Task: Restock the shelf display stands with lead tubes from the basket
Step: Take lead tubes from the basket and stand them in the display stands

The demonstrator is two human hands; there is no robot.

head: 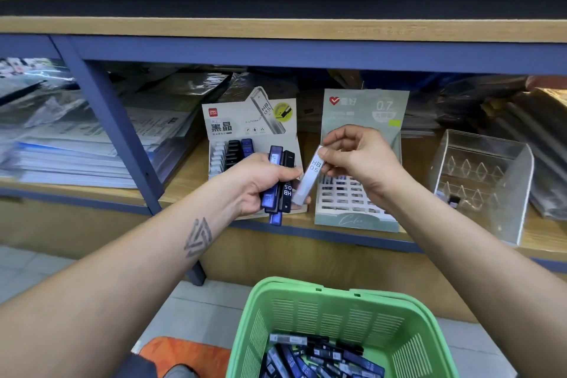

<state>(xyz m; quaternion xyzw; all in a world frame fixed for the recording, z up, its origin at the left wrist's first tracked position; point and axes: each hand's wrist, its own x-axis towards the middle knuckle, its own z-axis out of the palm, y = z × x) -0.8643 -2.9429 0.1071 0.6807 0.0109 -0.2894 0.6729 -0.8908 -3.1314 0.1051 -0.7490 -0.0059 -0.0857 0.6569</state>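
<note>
My left hand grips a bundle of blue and black lead tubes in front of the grey display stand, whose slots hold white, black and blue tubes. My right hand pinches the top of a white lead tube marked HB 0.5, which slants down toward the bundle. Behind it stands the green 0.7 display stand with a white grid of slots. The green basket below holds several lead tubes.
A clear acrylic stand sits on the shelf at the right. Stacks of plastic-wrapped paper goods fill the shelf to the left and behind. A blue shelf post stands left of the grey stand. An orange patch lies on the floor.
</note>
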